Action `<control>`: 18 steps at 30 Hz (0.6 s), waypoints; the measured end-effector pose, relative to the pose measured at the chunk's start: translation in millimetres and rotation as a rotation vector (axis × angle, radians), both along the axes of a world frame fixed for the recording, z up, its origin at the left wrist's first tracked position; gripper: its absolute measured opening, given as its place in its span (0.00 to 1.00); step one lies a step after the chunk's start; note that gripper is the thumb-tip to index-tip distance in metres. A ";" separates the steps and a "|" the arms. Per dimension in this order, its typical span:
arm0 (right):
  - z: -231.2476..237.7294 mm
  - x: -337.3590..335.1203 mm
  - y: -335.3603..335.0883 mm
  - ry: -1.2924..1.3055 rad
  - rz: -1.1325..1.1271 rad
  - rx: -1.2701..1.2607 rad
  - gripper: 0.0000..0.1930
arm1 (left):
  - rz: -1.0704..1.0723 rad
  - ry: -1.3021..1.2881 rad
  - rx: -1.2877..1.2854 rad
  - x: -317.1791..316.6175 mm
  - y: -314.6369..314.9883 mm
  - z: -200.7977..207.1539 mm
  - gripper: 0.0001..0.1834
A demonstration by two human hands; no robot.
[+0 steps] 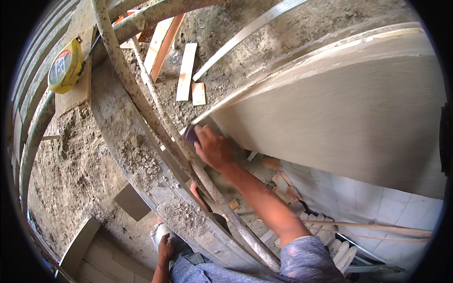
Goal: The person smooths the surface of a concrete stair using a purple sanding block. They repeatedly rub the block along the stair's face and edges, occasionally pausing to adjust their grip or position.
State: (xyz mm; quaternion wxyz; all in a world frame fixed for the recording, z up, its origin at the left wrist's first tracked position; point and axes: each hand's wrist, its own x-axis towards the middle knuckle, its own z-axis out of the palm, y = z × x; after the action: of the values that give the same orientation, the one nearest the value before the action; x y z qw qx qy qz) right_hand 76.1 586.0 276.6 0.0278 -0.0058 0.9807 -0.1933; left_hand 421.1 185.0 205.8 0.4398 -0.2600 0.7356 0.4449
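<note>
My right hand is closed around a small dark pad, its kind unclear. It presses the pad against the left end of the smooth grey plastered wall. Motion smears the fingers a little. Low in the view, my left hand hangs beside my jeans, far from the wall. Its fingers look dark and small, and I cannot make out how they are bent.
Crusted scaffold poles and a mortar-strewn plank cross between my hands. A yellow tape measure rests on a board at upper left. Wood offcuts lie beyond the wall. Several pale tubes stand at lower right.
</note>
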 end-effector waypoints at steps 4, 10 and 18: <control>13.2 51.4 31.1 0.000 0.493 0.030 0.28 | -0.099 -0.076 -0.070 7.0 0.1 3.2 0.24; 48.7 31.0 8.1 0.091 0.002 0.202 0.22 | -0.071 -0.038 -0.065 5.5 3.1 6.2 0.24; 0.7 47.7 12.0 0.078 -0.120 0.450 0.27 | -0.032 -0.055 -0.074 1.5 6.4 10.8 0.24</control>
State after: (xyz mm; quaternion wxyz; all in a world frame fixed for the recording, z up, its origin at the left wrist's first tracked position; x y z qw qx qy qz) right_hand 123.8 598.0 277.2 -0.0208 0.0517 0.9980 0.0292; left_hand 422.6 191.4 216.6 0.4569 -0.2761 0.7433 0.4030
